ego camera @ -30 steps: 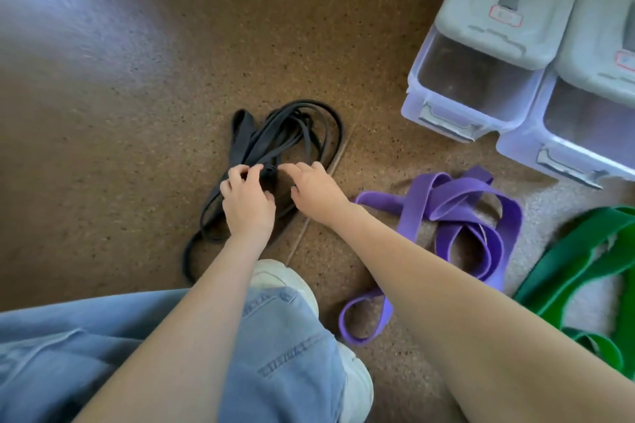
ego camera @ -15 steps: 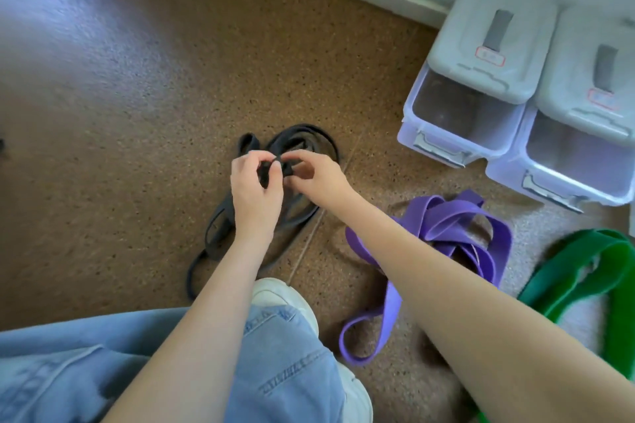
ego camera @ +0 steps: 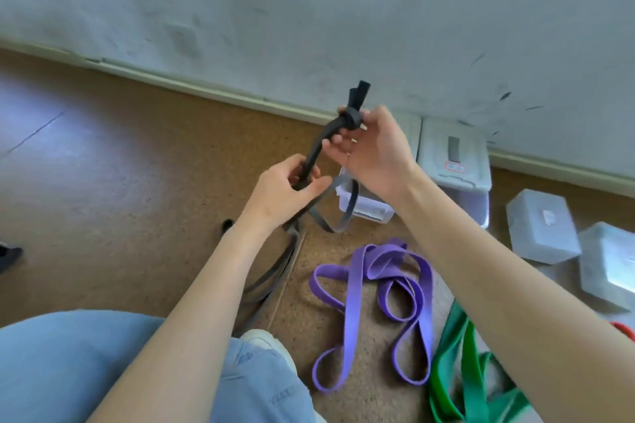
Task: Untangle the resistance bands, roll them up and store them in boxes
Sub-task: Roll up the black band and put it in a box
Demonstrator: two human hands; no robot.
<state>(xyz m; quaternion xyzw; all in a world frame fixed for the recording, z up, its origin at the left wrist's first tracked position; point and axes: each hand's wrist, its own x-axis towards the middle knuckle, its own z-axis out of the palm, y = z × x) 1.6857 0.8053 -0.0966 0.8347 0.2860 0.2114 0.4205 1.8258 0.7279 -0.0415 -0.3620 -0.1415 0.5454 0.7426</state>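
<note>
Centrally, the right hand (ego camera: 372,151) pinches the knot of the black band (ego camera: 314,151), raised above the floor (ego camera: 120,182). Lower down, the left hand (ego camera: 287,191) grips the same band's strands, which trail to the floor. Purple band (ego camera: 385,288) and green band (ego camera: 470,385) lie beside the knee; 2 clear boxes (ego camera: 453,161) stand against the wall (ego camera: 309,10).

arms (ego camera: 206,302): bare, no sleeves | legs: light blue denim jeans (ego camera: 68,371) with stitched seams | foot: white shoe (ego camera: 264,342) just beyond the jeans' hem
</note>
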